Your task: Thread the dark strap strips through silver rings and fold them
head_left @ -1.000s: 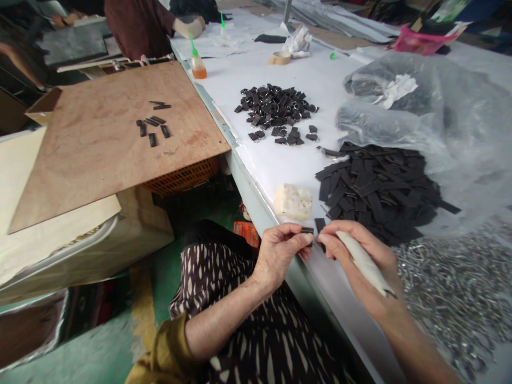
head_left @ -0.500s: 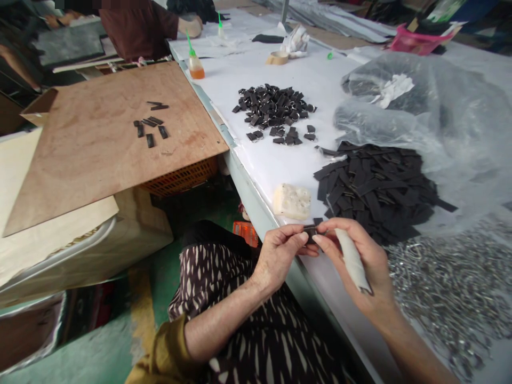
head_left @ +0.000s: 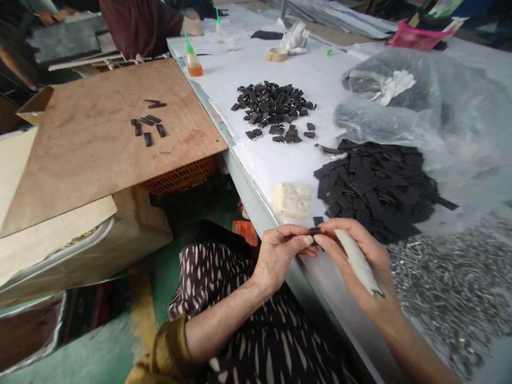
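Observation:
Over the table's near edge, my left hand [head_left: 282,253] and my right hand [head_left: 360,258] meet, fingertips pinching a small dark piece [head_left: 314,231] between them. A whitish wrapped tool [head_left: 357,260] also rests in my right hand, between thumb and fingers. Just beyond the hands lies a cream block [head_left: 292,200] with dark specks. Black strips [head_left: 376,186] are heaped beside it on the right. Metal rings or hooks [head_left: 452,282] spread out right of my right hand. Farther back sits a pile of black tabs with metal rings [head_left: 272,104].
A wooden board [head_left: 108,133] on the left bears several dark pieces. A bottle of orange liquid [head_left: 194,63], a tape roll [head_left: 276,54], a clear plastic bag [head_left: 424,101] and a pink basket [head_left: 420,36] stand farther back. Another person's arm [head_left: 193,24] rests at the far edge.
The dark piece between my fingertips has turned and now shows a narrower side. The wrapped tool's lower end has shifted slightly right and down.

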The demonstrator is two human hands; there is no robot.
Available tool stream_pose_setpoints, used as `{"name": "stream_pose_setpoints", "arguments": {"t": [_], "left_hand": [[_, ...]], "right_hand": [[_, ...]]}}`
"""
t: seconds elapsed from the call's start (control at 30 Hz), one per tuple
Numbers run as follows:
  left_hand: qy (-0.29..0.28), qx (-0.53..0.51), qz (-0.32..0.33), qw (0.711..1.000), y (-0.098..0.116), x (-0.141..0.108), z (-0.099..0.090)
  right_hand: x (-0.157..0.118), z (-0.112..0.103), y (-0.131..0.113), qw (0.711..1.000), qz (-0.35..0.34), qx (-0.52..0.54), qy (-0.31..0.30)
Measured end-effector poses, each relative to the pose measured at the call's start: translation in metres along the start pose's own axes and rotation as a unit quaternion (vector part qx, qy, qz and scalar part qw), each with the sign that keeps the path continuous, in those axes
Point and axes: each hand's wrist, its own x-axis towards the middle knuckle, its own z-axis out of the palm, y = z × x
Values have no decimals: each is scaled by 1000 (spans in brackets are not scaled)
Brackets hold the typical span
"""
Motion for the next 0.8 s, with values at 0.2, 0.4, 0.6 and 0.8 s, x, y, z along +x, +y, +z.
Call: {"name": "stream_pose_setpoints", "arguments": {"t": [0.2,0.4,0.6,0.8], "left_hand": [[-5,5,2,1000,-1,-1,2],[-22,3,-21,1000,-3,1,-1],[-43,-18,-56,997,-6,5,-5],[-60,-32,-86,994,-4,6,-6]], "right_hand": [[3,1,3,999,7,28,13],[6,-6,3,999,37,33,-1],[8,-9,4,996,76,51,-9],[9,-9,18,986,108,120,-30]]}}
